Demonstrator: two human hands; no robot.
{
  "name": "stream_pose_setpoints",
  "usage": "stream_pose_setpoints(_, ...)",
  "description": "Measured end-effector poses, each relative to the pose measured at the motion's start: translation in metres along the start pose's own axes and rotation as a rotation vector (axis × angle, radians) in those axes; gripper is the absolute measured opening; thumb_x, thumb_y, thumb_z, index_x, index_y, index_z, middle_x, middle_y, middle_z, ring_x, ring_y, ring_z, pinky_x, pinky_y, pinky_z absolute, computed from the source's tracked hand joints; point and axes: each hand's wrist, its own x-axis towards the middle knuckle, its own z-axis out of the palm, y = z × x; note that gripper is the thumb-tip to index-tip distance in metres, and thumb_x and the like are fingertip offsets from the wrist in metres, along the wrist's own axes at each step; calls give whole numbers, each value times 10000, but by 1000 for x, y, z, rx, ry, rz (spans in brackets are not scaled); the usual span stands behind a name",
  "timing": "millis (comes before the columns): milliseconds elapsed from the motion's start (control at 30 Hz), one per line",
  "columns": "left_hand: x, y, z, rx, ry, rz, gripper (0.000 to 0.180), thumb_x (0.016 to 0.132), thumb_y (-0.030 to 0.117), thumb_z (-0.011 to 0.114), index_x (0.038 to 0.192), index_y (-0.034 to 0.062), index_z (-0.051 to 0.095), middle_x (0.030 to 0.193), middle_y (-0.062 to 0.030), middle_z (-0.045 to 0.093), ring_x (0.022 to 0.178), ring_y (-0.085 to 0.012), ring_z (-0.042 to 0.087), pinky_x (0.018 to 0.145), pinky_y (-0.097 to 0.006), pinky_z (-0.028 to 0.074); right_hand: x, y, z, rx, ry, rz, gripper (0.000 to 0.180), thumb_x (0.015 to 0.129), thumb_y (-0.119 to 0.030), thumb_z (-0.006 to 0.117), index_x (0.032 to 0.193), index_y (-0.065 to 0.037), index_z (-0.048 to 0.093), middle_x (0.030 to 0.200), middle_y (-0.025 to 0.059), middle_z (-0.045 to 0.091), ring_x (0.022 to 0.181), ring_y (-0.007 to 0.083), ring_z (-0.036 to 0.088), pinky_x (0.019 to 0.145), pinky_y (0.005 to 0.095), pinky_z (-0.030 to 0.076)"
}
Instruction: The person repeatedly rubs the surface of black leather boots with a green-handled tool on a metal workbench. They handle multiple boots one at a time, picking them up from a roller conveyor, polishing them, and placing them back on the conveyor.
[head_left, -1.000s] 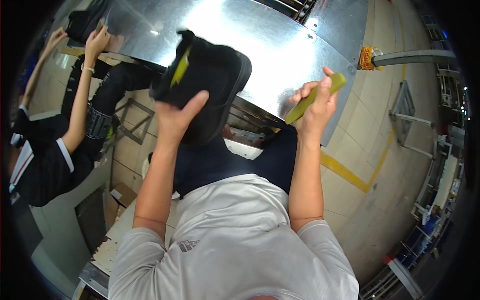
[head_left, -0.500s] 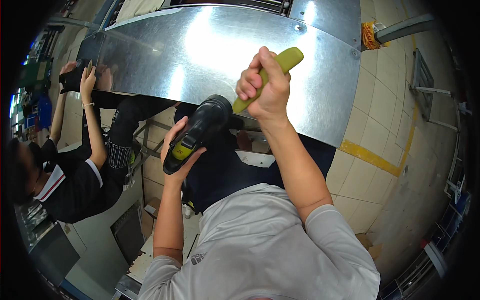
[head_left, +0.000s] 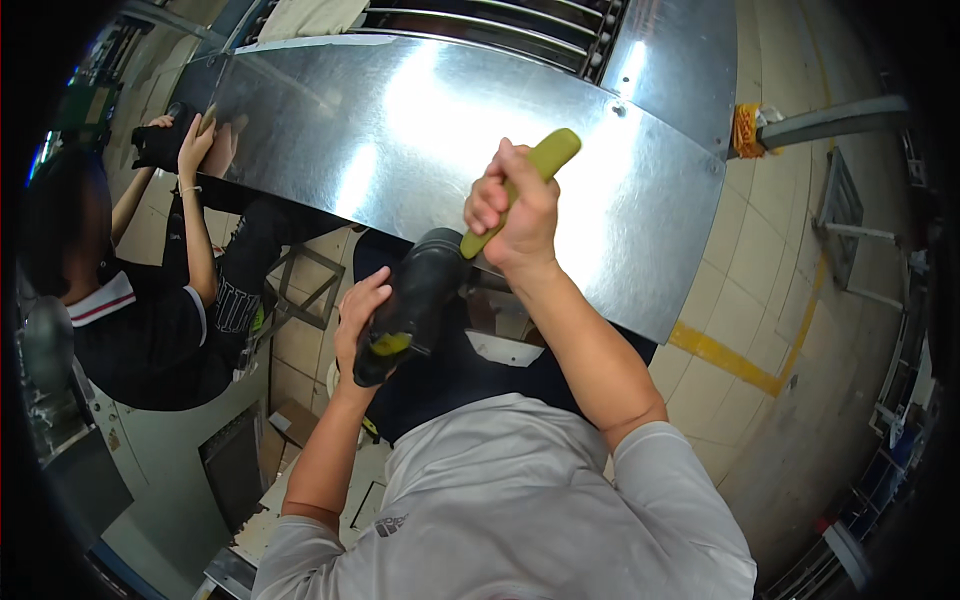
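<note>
My left hand (head_left: pixel 360 312) supports a black shoe (head_left: pixel 424 285) from its left side, around the heel end. The toe points up toward the metal table, and a yellow-green lining shows in the opening. In a fist, my right hand (head_left: pixel 518 205) grips an olive-green, flat tool (head_left: pixel 556 154) with a rounded upper end. The tool's lower tip is at the shoe's toe, on the right; whether it presses there I cannot tell. Some of my left fingers are hidden beneath the shoe.
A shiny metal table (head_left: pixel 320 130) spans the front, with a roller conveyor (head_left: pixel 490 25) behind it. To the left a co-worker (head_left: pixel 150 340) sits holding a black shoe (head_left: pixel 160 145). A metal post (head_left: pixel 830 125) with orange wrapping stands right of the table.
The view has shifted, showing more of the conveyor. The shoe has turned in my left hand, so less lining shows. My right hand and the tool have come nearer the toe.
</note>
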Motion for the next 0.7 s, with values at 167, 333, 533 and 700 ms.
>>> stream_pose_setpoints(167,-3,7,1,56,23,1,497,866,237,760,1305,42,630,1410,-205,628,1318,-369,592,1162,-509,352,6,4,-1,116,24,14,320,1040,-356,583,815,-131,540,531,-31,369,411,120,359,420,293,335)
stream_pose_setpoints(333,-5,6,-2,28,13,11,500,858,237,758,1299,40,628,1412,-200,626,1314,-359,593,1162,-524,344,-6,15,-2,49,-69,-32,283,996,-312,663,839,-115,535,562,-23,402,422,112,393,423,289,353)
stream_pose_setpoints(533,2,12,-1,-58,61,-57,512,815,197,791,1287,50,656,1359,-160,665,1272,-337,617,1133,-496,380,1,13,27,-324,-317,95,205,976,-228,682,905,-75,565,580,-23,384,443,96,386,419,265,319)
stream_pose_setpoints(700,34,42,-20,243,-72,274,423,809,135,737,1230,96,717,1329,-93,681,1258,-285,613,1170,-507,332,-15,-36,15,-275,-387,-164,264,1003,-271,660,972,-11,622,557,-24,436,429,78,390,417,260,329)
